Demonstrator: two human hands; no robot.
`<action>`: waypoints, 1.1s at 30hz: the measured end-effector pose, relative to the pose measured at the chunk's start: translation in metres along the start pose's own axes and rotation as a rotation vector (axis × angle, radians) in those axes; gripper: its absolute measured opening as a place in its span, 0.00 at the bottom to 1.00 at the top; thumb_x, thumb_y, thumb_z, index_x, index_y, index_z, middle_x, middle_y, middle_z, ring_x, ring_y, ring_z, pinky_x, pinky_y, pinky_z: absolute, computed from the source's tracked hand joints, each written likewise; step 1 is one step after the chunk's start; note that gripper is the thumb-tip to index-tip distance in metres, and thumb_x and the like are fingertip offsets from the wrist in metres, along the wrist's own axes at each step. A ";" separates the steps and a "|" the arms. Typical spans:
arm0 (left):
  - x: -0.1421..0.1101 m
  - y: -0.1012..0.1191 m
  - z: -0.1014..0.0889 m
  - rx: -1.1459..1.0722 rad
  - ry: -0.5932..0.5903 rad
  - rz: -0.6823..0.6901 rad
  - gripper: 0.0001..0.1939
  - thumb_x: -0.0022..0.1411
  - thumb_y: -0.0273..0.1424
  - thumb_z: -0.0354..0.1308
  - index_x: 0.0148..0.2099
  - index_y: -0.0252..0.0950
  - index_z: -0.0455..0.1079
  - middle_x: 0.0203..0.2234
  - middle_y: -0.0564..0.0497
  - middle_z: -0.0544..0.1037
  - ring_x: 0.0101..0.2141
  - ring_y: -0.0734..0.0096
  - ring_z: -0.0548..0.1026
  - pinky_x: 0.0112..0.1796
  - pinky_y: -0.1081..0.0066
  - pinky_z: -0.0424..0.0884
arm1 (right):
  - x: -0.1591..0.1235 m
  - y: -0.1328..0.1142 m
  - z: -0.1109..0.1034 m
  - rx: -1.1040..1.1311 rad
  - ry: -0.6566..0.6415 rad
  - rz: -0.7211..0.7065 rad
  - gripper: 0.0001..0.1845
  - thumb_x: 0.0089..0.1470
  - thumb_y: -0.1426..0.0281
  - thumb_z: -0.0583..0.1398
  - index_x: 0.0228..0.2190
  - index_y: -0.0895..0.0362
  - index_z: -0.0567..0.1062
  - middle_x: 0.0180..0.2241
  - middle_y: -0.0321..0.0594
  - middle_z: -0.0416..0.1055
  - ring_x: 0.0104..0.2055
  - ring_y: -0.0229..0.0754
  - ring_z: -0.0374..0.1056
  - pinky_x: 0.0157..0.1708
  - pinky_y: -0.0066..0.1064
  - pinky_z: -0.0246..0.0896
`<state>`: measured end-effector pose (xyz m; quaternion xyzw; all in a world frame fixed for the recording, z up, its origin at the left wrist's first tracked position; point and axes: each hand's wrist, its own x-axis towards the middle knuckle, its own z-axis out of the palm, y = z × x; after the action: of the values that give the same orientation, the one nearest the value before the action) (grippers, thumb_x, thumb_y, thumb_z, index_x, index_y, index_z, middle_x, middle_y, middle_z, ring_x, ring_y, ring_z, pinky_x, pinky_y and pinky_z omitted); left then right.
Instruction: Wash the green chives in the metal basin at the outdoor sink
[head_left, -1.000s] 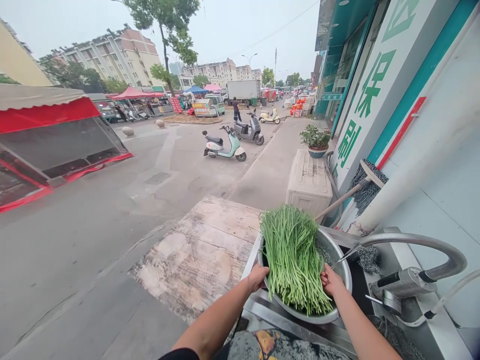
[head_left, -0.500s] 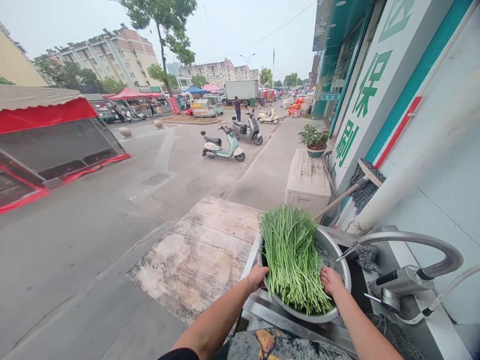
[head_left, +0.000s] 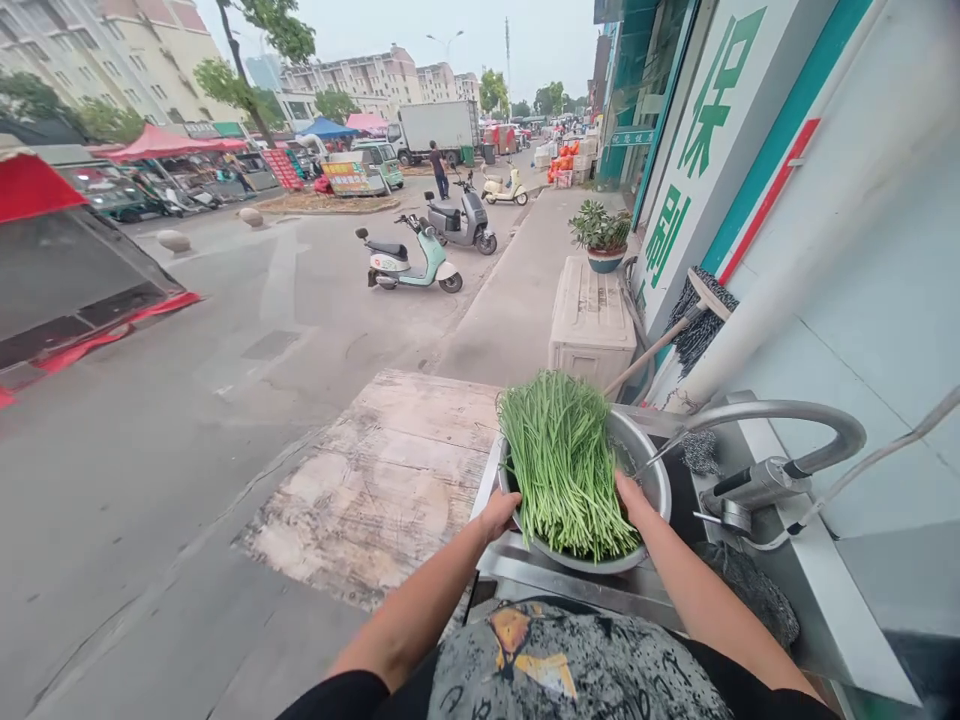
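Observation:
A metal basin (head_left: 654,478) rests on a steel sink unit (head_left: 540,572) and holds a thick bundle of long green stalks (head_left: 561,462) that overhangs its rim. My left hand (head_left: 499,514) grips the basin's near left rim, fingers curled over the edge. My right hand (head_left: 631,497) lies inside the basin against the right side of the stalks, fingers pressed to them.
A curved tap (head_left: 780,420) arches over the basin from the right. A worn wooden board (head_left: 390,480) lies left of the sink. Beyond stand a white appliance casing (head_left: 591,318), a broom (head_left: 679,330), a potted plant (head_left: 600,236) and parked scooters (head_left: 409,262) on the street.
The view has tilted down and drawn back, showing more of my shirt. Both hands keep their places at the basin.

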<state>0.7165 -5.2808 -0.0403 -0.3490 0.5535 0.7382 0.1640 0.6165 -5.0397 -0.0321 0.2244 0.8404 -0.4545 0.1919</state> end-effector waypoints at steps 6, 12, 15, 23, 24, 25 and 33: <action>0.003 -0.001 -0.003 0.029 -0.001 -0.043 0.23 0.50 0.21 0.55 0.51 0.32 0.63 0.28 0.46 0.77 0.26 0.67 0.76 0.26 0.70 0.75 | -0.024 -0.022 0.037 -0.200 -0.097 -0.027 0.52 0.51 0.41 0.49 0.65 0.62 0.45 0.64 0.56 0.47 0.65 0.58 0.47 0.61 0.47 0.42; 0.002 -0.001 -0.003 0.023 0.003 -0.047 0.21 0.49 0.22 0.57 0.48 0.30 0.66 0.27 0.45 0.77 0.23 0.67 0.76 0.25 0.70 0.74 | -0.054 -0.039 0.046 -0.478 -0.145 -0.208 0.59 0.48 0.36 0.45 0.65 0.66 0.37 0.64 0.64 0.43 0.66 0.61 0.43 0.60 0.49 0.42; 0.003 0.000 -0.003 0.009 0.006 -0.044 0.22 0.48 0.21 0.57 0.48 0.29 0.67 0.26 0.46 0.77 0.23 0.67 0.76 0.25 0.69 0.75 | -0.062 -0.040 0.049 -0.637 -0.177 -0.303 0.69 0.37 0.39 0.59 0.65 0.61 0.34 0.65 0.63 0.37 0.67 0.64 0.37 0.61 0.50 0.36; 0.001 -0.003 0.000 -0.031 -0.008 -0.015 0.23 0.45 0.18 0.56 0.46 0.30 0.68 0.25 0.47 0.78 0.25 0.66 0.77 0.26 0.69 0.76 | -0.062 -0.036 0.051 -0.732 -0.151 -0.326 0.70 0.33 0.49 0.67 0.65 0.57 0.33 0.65 0.62 0.35 0.66 0.64 0.36 0.60 0.48 0.35; 0.001 -0.003 0.000 -0.036 -0.011 -0.013 0.23 0.44 0.18 0.56 0.46 0.30 0.68 0.25 0.47 0.78 0.25 0.66 0.77 0.26 0.69 0.76 | -0.062 -0.036 0.049 -0.711 -0.155 -0.317 0.69 0.34 0.49 0.66 0.65 0.56 0.33 0.65 0.62 0.35 0.67 0.63 0.36 0.60 0.48 0.36; 0.001 -0.004 0.000 -0.040 -0.014 -0.012 0.23 0.44 0.18 0.56 0.46 0.30 0.68 0.26 0.47 0.78 0.26 0.65 0.77 0.26 0.69 0.76 | -0.063 -0.035 0.047 -0.690 -0.162 -0.307 0.68 0.35 0.49 0.66 0.65 0.55 0.33 0.66 0.61 0.34 0.67 0.63 0.36 0.60 0.48 0.36; -0.001 -0.002 0.000 -0.041 -0.030 -0.033 0.22 0.46 0.19 0.57 0.47 0.30 0.68 0.27 0.45 0.78 0.28 0.63 0.78 0.28 0.67 0.77 | -0.063 -0.034 0.042 -0.621 -0.205 -0.273 0.66 0.37 0.48 0.64 0.65 0.53 0.32 0.66 0.59 0.32 0.67 0.64 0.35 0.60 0.49 0.38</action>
<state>0.7181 -5.2800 -0.0411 -0.3503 0.5296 0.7519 0.1773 0.6551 -5.1047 0.0026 -0.0057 0.9371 -0.2191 0.2716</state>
